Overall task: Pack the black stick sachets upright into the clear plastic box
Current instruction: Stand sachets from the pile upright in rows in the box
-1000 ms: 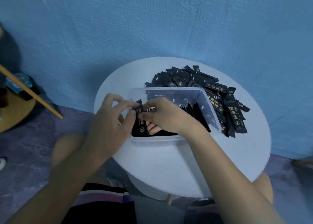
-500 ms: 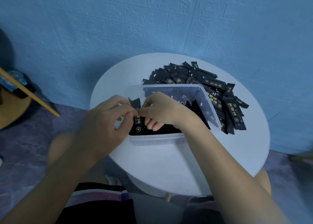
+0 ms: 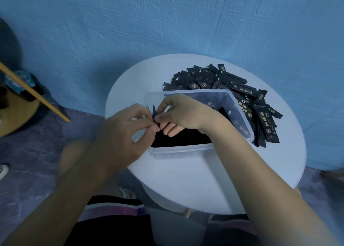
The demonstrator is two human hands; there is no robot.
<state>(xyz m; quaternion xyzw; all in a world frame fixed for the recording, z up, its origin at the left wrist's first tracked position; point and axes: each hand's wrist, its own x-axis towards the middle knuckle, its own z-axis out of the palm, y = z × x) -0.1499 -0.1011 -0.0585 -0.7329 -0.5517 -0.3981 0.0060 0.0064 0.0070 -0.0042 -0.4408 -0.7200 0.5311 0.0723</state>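
Observation:
A clear plastic box (image 3: 240, 115) stands in the middle of a round white table (image 3: 186, 180). Black stick sachets stand packed along its near side (image 3: 182, 138) and lean at its right end (image 3: 226, 113). My left hand (image 3: 124, 134) and my right hand (image 3: 186, 113) meet over the box's left end, both pinching the top of one black sachet (image 3: 154, 113) that stands upright there. A loose pile of black sachets (image 3: 232, 89) lies on the table behind and to the right of the box.
A blue textured wall rises close behind the table. On the left, a wooden stick (image 3: 35, 93) slants over a round wooden stool (image 3: 16, 115). Purple floor lies below, and my striped shorts (image 3: 111, 208) show at the bottom.
The sachet has turned edge-on between my fingers and sunk lower into the box's left end. Both hands stay together on it.

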